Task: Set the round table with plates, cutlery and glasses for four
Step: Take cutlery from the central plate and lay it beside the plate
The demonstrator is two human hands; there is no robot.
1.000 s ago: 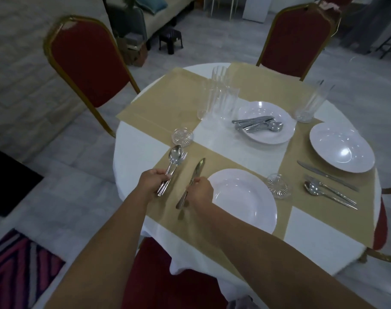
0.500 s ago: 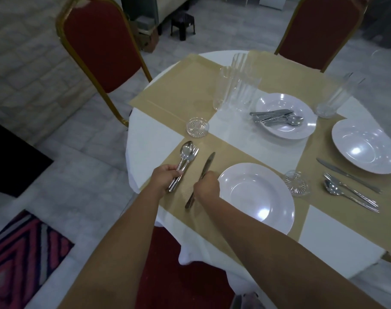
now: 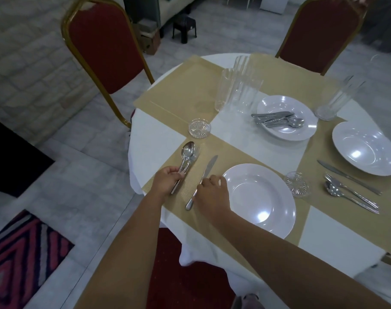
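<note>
My left hand point(image 3: 166, 180) grips the handles of a spoon and fork point(image 3: 186, 158) lying on the near tan placemat point(image 3: 214, 152). My right hand point(image 3: 212, 192) pinches the handle of a knife point(image 3: 206, 172) just left of the near white plate point(image 3: 260, 197). A second plate point(image 3: 287, 118) at the middle holds spare cutlery point(image 3: 277, 119). At the right, a third plate point(image 3: 366, 151) has a knife point(image 3: 346, 176), fork and spoon point(image 3: 348, 195) laid beside it. Tall clear glasses point(image 3: 236, 90) stand grouped near the centre, another glass point(image 3: 337, 99) at the right.
The round table point(image 3: 154, 146) has a white cloth and several tan placemats. Small glass coasters sit at the left point(image 3: 199, 128) and by the near plate point(image 3: 297, 184). Red chairs stand at the far left point(image 3: 100, 45), the far side point(image 3: 321, 32) and under me point(image 3: 190, 275).
The view has tilted and shifted, so the table sits further right in frame. Both hands stay on the cutlery at the near setting; the right hand's fingers have spread a little over the knife handle.
</note>
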